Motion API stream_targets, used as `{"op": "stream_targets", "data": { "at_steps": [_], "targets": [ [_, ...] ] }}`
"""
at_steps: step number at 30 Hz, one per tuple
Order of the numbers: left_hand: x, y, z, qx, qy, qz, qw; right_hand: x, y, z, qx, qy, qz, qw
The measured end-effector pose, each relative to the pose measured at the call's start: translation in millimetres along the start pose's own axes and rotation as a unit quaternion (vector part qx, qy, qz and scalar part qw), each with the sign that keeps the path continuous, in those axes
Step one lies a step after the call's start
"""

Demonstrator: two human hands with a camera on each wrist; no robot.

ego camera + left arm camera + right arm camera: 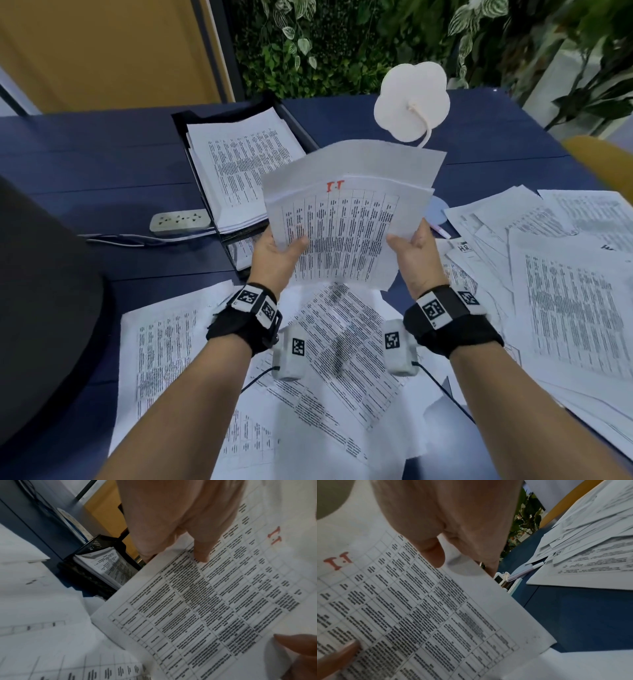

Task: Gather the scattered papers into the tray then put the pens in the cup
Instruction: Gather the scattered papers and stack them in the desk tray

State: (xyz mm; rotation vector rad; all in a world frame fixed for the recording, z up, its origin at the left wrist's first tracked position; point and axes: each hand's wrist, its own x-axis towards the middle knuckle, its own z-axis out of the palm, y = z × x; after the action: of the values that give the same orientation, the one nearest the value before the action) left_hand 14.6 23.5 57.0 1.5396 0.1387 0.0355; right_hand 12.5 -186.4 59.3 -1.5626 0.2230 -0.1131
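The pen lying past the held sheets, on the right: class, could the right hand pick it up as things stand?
Probably not yet. The right hand grips the bundle of sheets together with the left hand, so it is occupied. The pen itself lies uncovered on the blue table, beside the loose papers.

Your left hand [274,255] and right hand [416,255] were raised in front of you, forearms stretched forward and roughly parallel, palms turned toward each other. Each hand pinched one lower side of the sheaf of papers [346,219], thumb on the printed face, fingers behind.
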Motion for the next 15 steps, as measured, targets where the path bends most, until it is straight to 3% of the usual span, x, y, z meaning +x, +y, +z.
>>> {"op": "stream_targets", "data": {
  "at_steps": [3, 8, 15],
  "targets": [
    [0.4, -0.8, -0.3, 0.020, -0.003, 0.002, 1.000, 1.8, 3.8, -1.7, -0.022, -0.021, 0.023, 0.999],
    [2.0, 2.0, -4.9, 0.041, -0.026, -0.013, 0.999, 3.5, 4.4, -8.1, -0.039, 0.007, 0.030, 0.999],
    [-12.8, -40.7, -13.2, 0.150, -0.011, -0.130, 0.980, -2.1, 40.2, -12.7, -0.172, 0.008, 0.097, 0.980]
  ]
}}
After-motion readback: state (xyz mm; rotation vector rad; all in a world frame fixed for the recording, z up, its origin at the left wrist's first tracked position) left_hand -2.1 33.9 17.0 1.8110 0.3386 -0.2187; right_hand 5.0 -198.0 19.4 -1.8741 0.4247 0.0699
